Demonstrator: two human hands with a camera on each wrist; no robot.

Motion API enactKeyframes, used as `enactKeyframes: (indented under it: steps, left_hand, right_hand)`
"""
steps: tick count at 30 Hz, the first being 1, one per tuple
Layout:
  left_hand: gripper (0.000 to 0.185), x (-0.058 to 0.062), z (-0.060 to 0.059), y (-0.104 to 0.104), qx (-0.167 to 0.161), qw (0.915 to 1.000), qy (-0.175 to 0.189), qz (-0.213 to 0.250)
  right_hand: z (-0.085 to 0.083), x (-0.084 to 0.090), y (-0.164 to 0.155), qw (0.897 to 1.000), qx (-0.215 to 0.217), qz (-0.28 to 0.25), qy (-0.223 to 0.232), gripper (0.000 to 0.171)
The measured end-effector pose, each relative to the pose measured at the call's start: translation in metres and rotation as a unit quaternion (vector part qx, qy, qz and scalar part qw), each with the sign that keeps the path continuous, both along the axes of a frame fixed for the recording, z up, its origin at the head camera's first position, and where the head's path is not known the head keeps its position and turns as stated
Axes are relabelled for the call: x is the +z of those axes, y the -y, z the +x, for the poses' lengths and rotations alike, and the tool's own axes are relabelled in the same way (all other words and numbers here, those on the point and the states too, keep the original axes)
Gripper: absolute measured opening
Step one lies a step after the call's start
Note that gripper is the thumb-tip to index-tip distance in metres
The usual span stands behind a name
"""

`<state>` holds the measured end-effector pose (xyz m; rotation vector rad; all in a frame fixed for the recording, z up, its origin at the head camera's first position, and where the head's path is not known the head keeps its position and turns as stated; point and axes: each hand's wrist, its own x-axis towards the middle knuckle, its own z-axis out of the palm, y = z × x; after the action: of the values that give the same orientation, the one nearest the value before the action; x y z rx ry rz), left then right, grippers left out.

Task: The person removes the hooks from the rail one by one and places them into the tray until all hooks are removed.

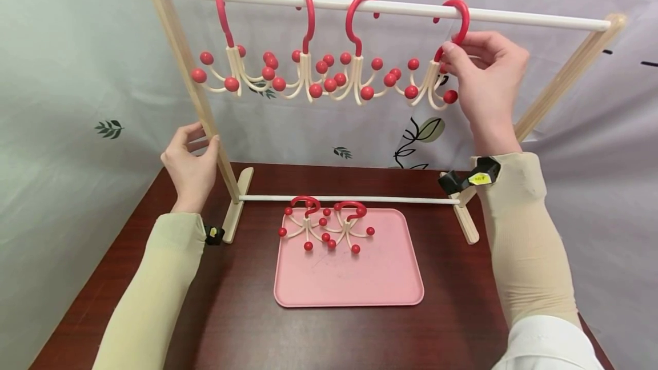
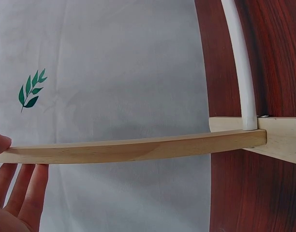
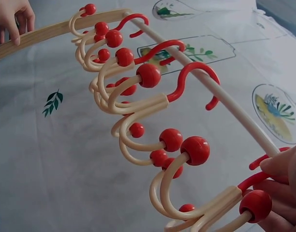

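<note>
Fingers of the right hand (image 1: 485, 76) pinch the red neck of the fourth hanger (image 1: 442, 67), the one at the right end of the white top rail (image 1: 540, 19), its hook looped over the rail just above the fingertips. From the head view, three more hangers (image 1: 303, 67) dangle on the rail away to the left of that hand, red balls on cream arms nearly touching one another. Over on the far side, the left hand (image 1: 191, 161) wraps the slanted wooden post (image 1: 190, 73) of the rack, thumb in front, fingers curled behind it. Down below both hands, two spare hangers (image 1: 326, 224) lie at the back of the pink tray (image 1: 360, 284) on the dark table (image 1: 231, 313), something neither wrist camera catches. The right wrist view gets in close instead: fingertips (image 3: 283, 166) clamped where the red hook meets the cream arms, a red ball (image 3: 255, 205) right against them, and the row of hangers running off towards the distant left hand. The left wrist view shows only the post (image 2: 138, 149) crossing above loosely spread fingers (image 2: 22, 191), with the thumb tip resting on it, plus the lower white bar (image 2: 240, 63) meeting the wooden foot (image 2: 283, 140).
</note>
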<state>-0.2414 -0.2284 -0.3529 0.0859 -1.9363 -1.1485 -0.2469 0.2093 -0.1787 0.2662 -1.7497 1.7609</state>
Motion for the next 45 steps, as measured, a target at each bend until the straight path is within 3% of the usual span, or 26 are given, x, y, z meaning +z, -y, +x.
enactKeyframes:
  steps: [8,17,26,32,45]
  left_hand:
    - [0.029,0.0,-0.001,0.0,-0.001,1.0,-0.002,-0.003]
    - [0.029,-0.001,-0.001,0.002,-0.001,1.0,0.002,0.002]
    - [0.029,0.0,0.002,0.002,-0.001,1.0,0.004,0.004]
    - [0.029,0.001,0.002,0.001,-0.001,1.0,-0.002,0.002]
    - [0.028,0.001,0.003,0.001,-0.002,1.0,0.001,0.006]
  right_hand:
    - [-0.001,0.001,-0.001,0.999,0.006,-0.027,-0.022,0.015]
    - [0.014,0.01,0.001,0.997,-0.001,-0.063,-0.051,0.011]
    - [0.024,0.014,-0.004,0.994,-0.014,-0.08,-0.067,0.018]
    - [0.032,0.004,-0.01,0.994,-0.015,-0.079,-0.078,0.02]
    - [0.057,-0.028,-0.011,0.999,-0.01,-0.029,-0.044,0.024]
